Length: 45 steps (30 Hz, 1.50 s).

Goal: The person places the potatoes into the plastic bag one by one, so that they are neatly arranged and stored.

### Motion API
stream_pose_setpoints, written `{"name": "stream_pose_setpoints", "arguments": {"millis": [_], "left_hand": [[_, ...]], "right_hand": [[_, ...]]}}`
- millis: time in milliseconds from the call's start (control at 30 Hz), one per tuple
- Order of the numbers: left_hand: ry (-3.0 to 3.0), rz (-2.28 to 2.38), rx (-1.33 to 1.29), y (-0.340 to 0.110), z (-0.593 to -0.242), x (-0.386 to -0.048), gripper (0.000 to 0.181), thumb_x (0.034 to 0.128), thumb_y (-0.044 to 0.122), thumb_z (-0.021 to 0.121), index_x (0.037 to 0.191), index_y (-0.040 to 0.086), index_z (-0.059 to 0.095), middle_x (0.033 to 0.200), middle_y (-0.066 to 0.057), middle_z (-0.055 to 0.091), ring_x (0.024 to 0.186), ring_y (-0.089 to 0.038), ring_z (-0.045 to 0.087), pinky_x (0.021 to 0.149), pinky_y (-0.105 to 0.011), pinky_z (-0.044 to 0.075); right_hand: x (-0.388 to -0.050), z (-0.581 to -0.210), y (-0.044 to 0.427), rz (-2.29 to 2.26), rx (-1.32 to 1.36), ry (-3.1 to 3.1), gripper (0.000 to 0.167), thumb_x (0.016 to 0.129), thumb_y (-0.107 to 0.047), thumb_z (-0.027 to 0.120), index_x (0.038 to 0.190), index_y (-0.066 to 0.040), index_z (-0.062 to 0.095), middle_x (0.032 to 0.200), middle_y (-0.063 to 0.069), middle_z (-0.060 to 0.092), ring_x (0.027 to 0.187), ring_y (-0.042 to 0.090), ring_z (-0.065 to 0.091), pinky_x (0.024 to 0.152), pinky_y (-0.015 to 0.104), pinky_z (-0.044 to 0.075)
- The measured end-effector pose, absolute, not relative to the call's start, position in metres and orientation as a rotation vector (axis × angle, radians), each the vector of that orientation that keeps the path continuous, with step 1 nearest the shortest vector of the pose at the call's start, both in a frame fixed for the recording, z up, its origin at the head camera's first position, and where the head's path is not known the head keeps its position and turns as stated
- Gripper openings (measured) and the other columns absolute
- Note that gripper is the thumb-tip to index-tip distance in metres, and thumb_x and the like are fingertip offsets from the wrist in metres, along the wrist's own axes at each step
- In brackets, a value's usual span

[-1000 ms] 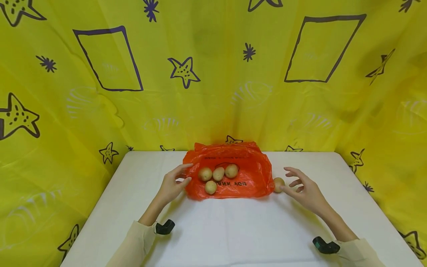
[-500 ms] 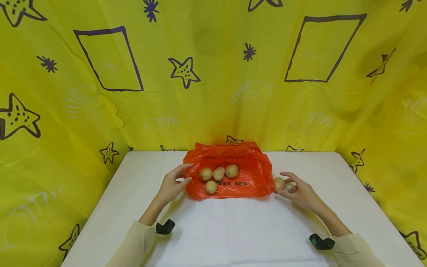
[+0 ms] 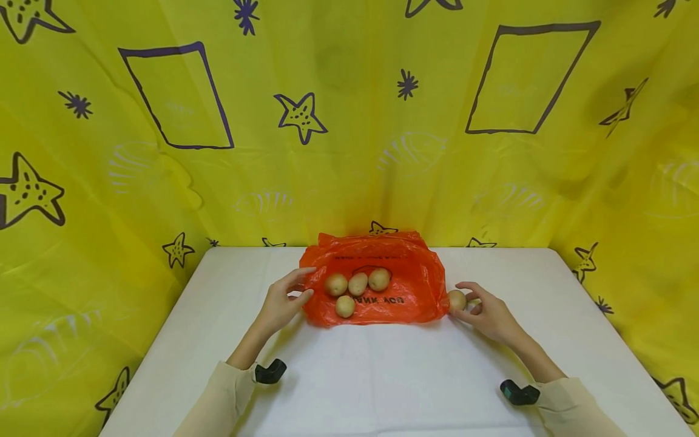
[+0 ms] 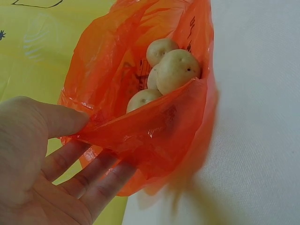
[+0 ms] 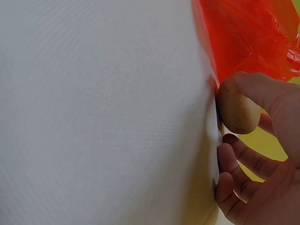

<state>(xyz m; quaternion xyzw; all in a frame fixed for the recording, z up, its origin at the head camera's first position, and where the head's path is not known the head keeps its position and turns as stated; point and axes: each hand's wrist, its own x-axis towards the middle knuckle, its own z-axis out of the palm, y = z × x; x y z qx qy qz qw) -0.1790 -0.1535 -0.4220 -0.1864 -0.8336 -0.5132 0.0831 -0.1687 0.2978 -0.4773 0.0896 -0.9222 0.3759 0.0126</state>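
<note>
A red plastic bag (image 3: 417, 291) lies with its mouth held wide, lettering printed inside. Several potatoes (image 3: 379, 279) rest together in its left half. At the bag's left edge, my left hand (image 3: 281, 306) pinches the thin plastic rim between thumb and fingers, seen closely in the left wrist view. Just outside the bag's right edge sits one more potato (image 5: 236, 105) on the table. My right hand (image 3: 494, 315) has its thumb on the near side of that potato and its index finger behind it. The other right fingers curl loosely against the tabletop.
The white-covered table (image 3: 349, 382) extends in front of the bag and to both sides. Yellow sheets (image 3: 349, 170) with drawn stars surround it at the back and sides. A dark wrist device (image 3: 519, 392) sits at each sleeve.
My right hand has moved left and closed its thumb and index finger on the outside potato. The left hand, the bag and the potatoes inside have stayed in place.
</note>
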Motion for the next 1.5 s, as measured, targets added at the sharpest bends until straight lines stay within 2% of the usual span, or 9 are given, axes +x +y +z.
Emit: {"name": "stream_pose_setpoints", "arguments": {"millis": [367,833,1233,1500], "left_hand": [[-2.464,-1.559,-0.583,-0.1541,-0.4223,-0.1792,0.040,0.0909,-0.013,0.067,0.131,-0.006,0.062,0.112,-0.029,0.070,0.100,-0.046,0.068,0.083,-0.057,0.059],[-2.466,-1.560,-0.591,-0.1548,-0.4219,-0.1785,0.041,0.0909,-0.013,0.066,0.131,-0.007,0.062,0.113,-0.030,0.069,0.102,-0.046,0.068,0.082,-0.054,0.060],[-2.448,-1.552,-0.596,-0.1547,-0.4229,-0.1789,0.040,0.0898,-0.015,0.067,0.129,-0.008,0.063,0.112,-0.029,0.070,0.100,-0.047,0.068,0.083,-0.059,0.059],[-2.445,-1.551,-0.591,-0.1546,-0.4230,-0.1792,0.040,0.0896,-0.015,0.066,0.128,-0.007,0.063,0.111,-0.029,0.070,0.099,-0.047,0.068,0.083,-0.059,0.058]], "right_hand": [[-0.1678,-0.4759,0.2966,1.163,0.239,-2.900,0.053,0.090,-0.027,0.081,0.134,-0.008,0.058,0.112,0.016,0.065,0.076,0.020,0.058,0.060,0.023,0.050],[-0.1686,-0.4776,0.2975,1.156,0.241,-2.897,0.054,0.090,-0.028,0.081,0.134,-0.008,0.058,0.112,0.015,0.065,0.076,0.020,0.057,0.060,0.023,0.049],[-0.1693,-0.4778,0.2978,1.158,0.252,-2.894,0.053,0.090,-0.027,0.081,0.134,-0.008,0.059,0.111,0.014,0.065,0.075,0.019,0.057,0.059,0.023,0.049],[-0.1694,-0.4790,0.2979,1.144,0.258,-2.888,0.054,0.089,-0.027,0.082,0.134,-0.008,0.059,0.115,0.019,0.066,0.076,0.019,0.057,0.059,0.023,0.049]]}}
